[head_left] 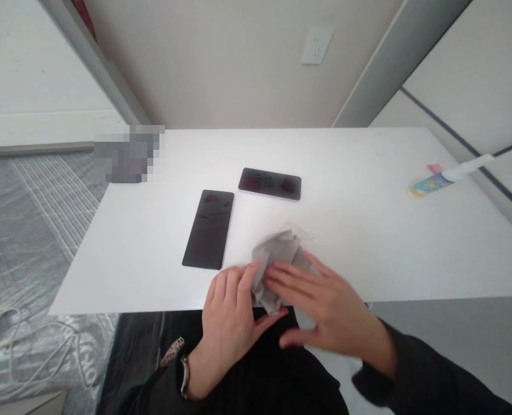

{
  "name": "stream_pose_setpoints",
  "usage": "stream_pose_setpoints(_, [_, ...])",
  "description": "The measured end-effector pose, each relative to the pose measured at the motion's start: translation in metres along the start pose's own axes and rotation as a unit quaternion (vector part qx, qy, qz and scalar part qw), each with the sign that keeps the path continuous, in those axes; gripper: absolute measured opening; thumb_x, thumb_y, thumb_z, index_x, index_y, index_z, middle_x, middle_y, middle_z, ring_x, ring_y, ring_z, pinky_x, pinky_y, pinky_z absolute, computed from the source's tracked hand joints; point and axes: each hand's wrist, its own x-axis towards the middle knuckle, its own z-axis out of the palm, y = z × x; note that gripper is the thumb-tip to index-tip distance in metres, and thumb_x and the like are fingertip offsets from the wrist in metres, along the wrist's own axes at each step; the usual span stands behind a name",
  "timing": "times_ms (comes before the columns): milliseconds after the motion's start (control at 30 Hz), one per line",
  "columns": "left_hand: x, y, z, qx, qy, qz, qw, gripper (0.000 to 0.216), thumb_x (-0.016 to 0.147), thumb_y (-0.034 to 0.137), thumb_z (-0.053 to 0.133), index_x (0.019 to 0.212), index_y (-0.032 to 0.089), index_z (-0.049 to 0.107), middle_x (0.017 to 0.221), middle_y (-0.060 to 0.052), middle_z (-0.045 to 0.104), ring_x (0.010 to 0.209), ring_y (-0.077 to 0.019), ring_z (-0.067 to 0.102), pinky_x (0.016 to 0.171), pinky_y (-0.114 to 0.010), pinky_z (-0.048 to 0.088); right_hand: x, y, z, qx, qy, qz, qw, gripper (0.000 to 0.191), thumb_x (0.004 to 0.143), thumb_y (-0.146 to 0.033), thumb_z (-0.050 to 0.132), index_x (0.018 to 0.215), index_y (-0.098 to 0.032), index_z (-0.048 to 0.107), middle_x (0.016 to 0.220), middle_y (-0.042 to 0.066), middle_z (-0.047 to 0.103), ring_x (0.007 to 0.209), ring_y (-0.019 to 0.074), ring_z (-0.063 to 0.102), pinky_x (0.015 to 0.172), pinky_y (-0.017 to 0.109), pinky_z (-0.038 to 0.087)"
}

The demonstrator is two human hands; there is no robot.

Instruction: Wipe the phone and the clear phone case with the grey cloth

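A crumpled grey cloth [277,248] is at the front edge of the white table, between my two hands. My left hand [232,308] is closed around the cloth's left side, its thumb below the table edge. My right hand [325,300] lies over the cloth with fingers stretched out and thumb apart, slightly blurred. From behind the cloth shows the thin edge of a transparent piece [305,235]; most of it is covered, so its kind is unclear.
A black phone [209,229] lies left of the cloth, and a second phone [270,184] lies crosswise behind it. A white bottle [437,181] with a colourful label is at the table's right. The white table [359,230] meets a wall. Pixelated item [130,158] at back left.
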Motion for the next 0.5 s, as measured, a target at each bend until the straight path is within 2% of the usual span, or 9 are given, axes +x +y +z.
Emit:
stream_pose_setpoints(67, [0.0, 0.0, 0.0, -0.002, 0.003, -0.004, 1.0, 0.068, 0.102, 0.064, 0.048, 0.133, 0.004, 0.054, 0.105, -0.015, 0.068, 0.097, -0.0277, 0.061, 0.086, -0.037, 0.051, -0.001, 0.001, 0.001, -0.028, 0.016, 0.053, 0.998, 0.068, 0.111, -0.061, 0.031, 0.139, -0.01, 0.065, 0.142, 0.018, 0.065, 0.132, 0.032, 0.064, 0.13, 0.06, 0.022])
stream_pose_setpoints(100, [0.0, 0.0, 0.001, -0.005, 0.004, -0.002, 1.0, 0.069, 0.102, 0.064, 0.047, 0.133, 0.004, 0.054, 0.105, -0.015, 0.068, 0.097, -0.0279, 0.061, 0.086, -0.038, 0.051, -0.001, 0.0, 0.001, -0.034, 0.021, 0.057, 0.998, 0.073, 0.108, -0.067, 0.033, 0.138, -0.009, 0.066, 0.142, 0.019, 0.064, 0.134, 0.0351, 0.062, 0.129, 0.062, 0.022])
stream_pose_setpoints(200, [0.0, 0.0, 0.001, -0.008, 0.006, 0.007, 1.0, 0.066, 0.106, 0.062, 0.038, 0.134, 0.004, 0.054, 0.107, -0.015, 0.069, 0.098, -0.0279, 0.062, 0.086, -0.038, 0.051, 0.001, -0.004, 0.004, 0.018, 0.012, -0.006, 1.0, 0.086, 0.105, -0.076, 0.02, 0.136, -0.012, 0.068, 0.143, 0.011, 0.066, 0.139, 0.0271, 0.058, 0.131, 0.048, 0.025])
stream_pose_setpoints(267, [0.0, -0.001, 0.001, 0.005, 0.012, 0.003, 1.0, 0.065, 0.105, 0.062, 0.041, 0.132, 0.004, 0.055, 0.105, -0.015, 0.068, 0.098, -0.0282, 0.062, 0.085, -0.038, 0.052, 0.003, -0.006, 0.005, 0.001, 0.024, 0.024, 0.999, 0.077, 0.11, -0.067, 0.021, 0.134, -0.011, 0.068, 0.14, 0.011, 0.068, 0.134, 0.0269, 0.063, 0.13, 0.054, 0.026])
stream_pose_setpoints(333, [0.0, -0.001, 0.0, 0.021, 0.011, 0.002, 1.0, 0.066, 0.104, 0.063, 0.043, 0.131, 0.004, 0.055, 0.103, -0.015, 0.068, 0.098, -0.0282, 0.063, 0.085, -0.038, 0.052, 0.004, -0.006, 0.003, -0.019, 0.04, 0.039, 0.998, 0.071, 0.11, -0.064, 0.029, 0.129, -0.009, 0.071, 0.135, 0.014, 0.07, 0.131, 0.0308, 0.065, 0.129, 0.058, 0.028])
stream_pose_setpoints(367, [0.0, -0.001, 0.0, 0.02, 0.006, 0.007, 1.0, 0.066, 0.104, 0.063, 0.041, 0.131, 0.004, 0.055, 0.103, -0.015, 0.068, 0.097, -0.0279, 0.063, 0.084, -0.038, 0.052, 0.004, -0.005, 0.002, -0.013, 0.041, 0.021, 0.999, 0.071, 0.109, -0.065, 0.031, 0.126, -0.009, 0.072, 0.134, 0.014, 0.071, 0.132, 0.0306, 0.064, 0.128, 0.054, 0.03])
stream_pose_setpoints(433, [0.0, -0.001, -0.001, 0.008, -0.002, 0.018, 1.0, 0.065, 0.106, 0.062, 0.035, 0.133, 0.005, 0.054, 0.105, -0.015, 0.069, 0.095, -0.027, 0.062, 0.083, -0.038, 0.052, 0.002, 0.0, -0.001, 0.02, 0.048, -0.029, 0.998, 0.071, 0.108, -0.069, 0.031, 0.121, -0.014, 0.074, 0.13, 0.009, 0.074, 0.129, 0.024, 0.066, 0.127, 0.041, 0.036])
stream_pose_setpoints(500, [0.001, -0.001, 0.0, 0.002, 0.003, 0.017, 1.0, 0.064, 0.106, 0.061, 0.038, 0.132, 0.005, 0.055, 0.105, -0.015, 0.07, 0.095, -0.027, 0.062, 0.084, -0.038, 0.051, -0.001, 0.01, -0.004, 0.029, 0.066, -0.018, 0.997, 0.056, 0.112, -0.056, 0.034, 0.12, -0.017, 0.074, 0.126, 0.007, 0.076, 0.121, 0.0194, 0.071, 0.124, 0.038, 0.041])
